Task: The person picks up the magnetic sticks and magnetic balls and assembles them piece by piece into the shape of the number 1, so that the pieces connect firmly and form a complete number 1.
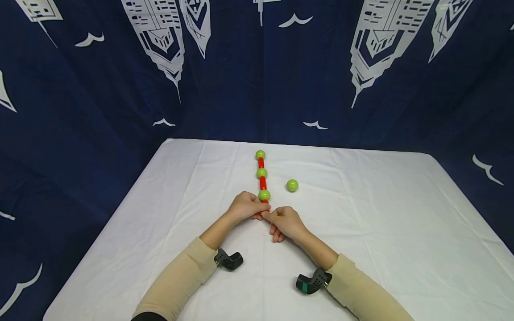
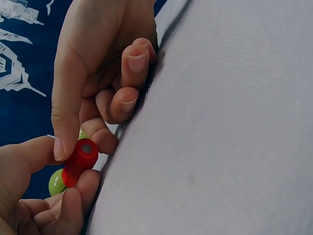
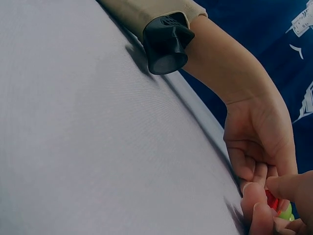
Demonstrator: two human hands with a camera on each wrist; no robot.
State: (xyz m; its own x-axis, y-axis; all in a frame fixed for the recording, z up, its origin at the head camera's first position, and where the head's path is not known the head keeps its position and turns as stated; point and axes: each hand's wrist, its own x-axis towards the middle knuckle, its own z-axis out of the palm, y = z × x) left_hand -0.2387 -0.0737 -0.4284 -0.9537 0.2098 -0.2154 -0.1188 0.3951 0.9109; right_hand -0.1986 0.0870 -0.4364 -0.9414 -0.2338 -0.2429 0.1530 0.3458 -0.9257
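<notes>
A line of green balls and red rods lies on the cloth in the head view, with a far ball [image 1: 260,154], a middle ball [image 1: 262,173] and a near ball [image 1: 264,195]. Red rods [image 1: 263,183] join them. At the near end, a red rod [image 2: 78,164] has a small grey disc in its end face. My left hand [image 1: 246,206] pinches this rod between thumb and fingers. From the other side my right hand [image 1: 286,221] pinches it too, thumb and forefinger at its near end. Fingers hide much of the rod in the head view.
A loose green ball [image 1: 292,185] lies right of the line. White cloth [image 1: 381,214] covers the table, and a dark blue patterned curtain [image 1: 265,89] hangs behind it. Black wrist cameras [image 1: 230,259] sit at both sleeve cuffs.
</notes>
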